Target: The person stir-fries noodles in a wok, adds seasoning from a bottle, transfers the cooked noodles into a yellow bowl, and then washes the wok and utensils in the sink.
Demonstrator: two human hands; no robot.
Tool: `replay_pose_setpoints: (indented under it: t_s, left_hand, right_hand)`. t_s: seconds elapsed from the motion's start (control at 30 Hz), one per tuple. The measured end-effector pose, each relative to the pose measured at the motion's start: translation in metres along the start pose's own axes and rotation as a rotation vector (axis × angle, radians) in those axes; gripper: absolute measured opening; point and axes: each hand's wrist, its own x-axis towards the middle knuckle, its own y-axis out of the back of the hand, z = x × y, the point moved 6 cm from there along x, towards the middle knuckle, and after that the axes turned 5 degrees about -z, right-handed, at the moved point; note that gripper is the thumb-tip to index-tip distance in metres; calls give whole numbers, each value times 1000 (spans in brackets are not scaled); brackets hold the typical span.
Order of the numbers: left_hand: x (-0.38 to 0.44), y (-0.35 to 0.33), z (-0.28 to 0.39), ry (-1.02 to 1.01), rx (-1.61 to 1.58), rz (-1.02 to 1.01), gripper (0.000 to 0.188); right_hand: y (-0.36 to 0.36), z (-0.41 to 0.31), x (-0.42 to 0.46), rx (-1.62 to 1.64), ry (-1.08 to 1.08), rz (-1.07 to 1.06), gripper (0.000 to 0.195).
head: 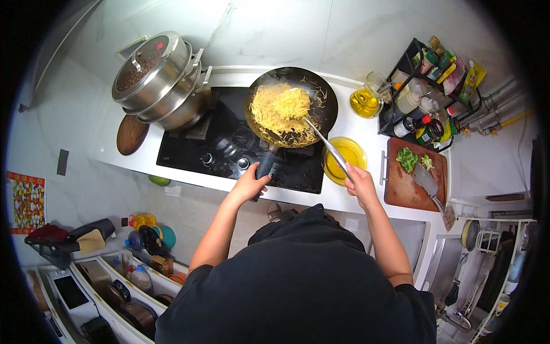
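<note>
My left hand [250,182] grips the black handle [266,165] of a dark wok [326,109] on the right part of a black glass gas hob [223,137]. My right hand [360,182] is closed around the metal handle of a cooking spatula [328,146], whose head lies in the wok under a heap of food. Thin yellow shreds, perhaps potato [279,109], fill the wok's left and middle, with some stuck to its right wall. Light steam rises from them. Beside the hob, under the spatula's handle, a glass bowl of yellow oil [348,155] stands on the white counter.
A stacked steel steamer [159,86] stands at the left, near a round wooden board [132,134]. Right of the wok are a glass jug of oil [365,102], a black condiment rack [399,73] and a cutting board [399,187] with chopped greens [407,159] and a cleaver [426,179].
</note>
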Motion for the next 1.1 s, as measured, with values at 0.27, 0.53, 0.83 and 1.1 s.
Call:
replay_pose_setpoints:
  t_s: [0.27, 0.53, 0.83, 1.1]
  left_hand:
    - [4, 5, 7, -91, 310, 109, 71]
    - [2, 2, 21, -109, 444, 157, 71]
    - [0, -2, 27, -82, 531, 185, 65]
    - [1, -4, 24, -104, 475, 197, 64]
  right_hand:
    - [37, -10, -74, 16, 1, 65, 35]
    - [92, 14, -161, -14, -45, 262, 35]
    - [129, 58, -157, -132, -231, 325, 27]
    - [132, -11, -101, -527, -421, 187, 24]
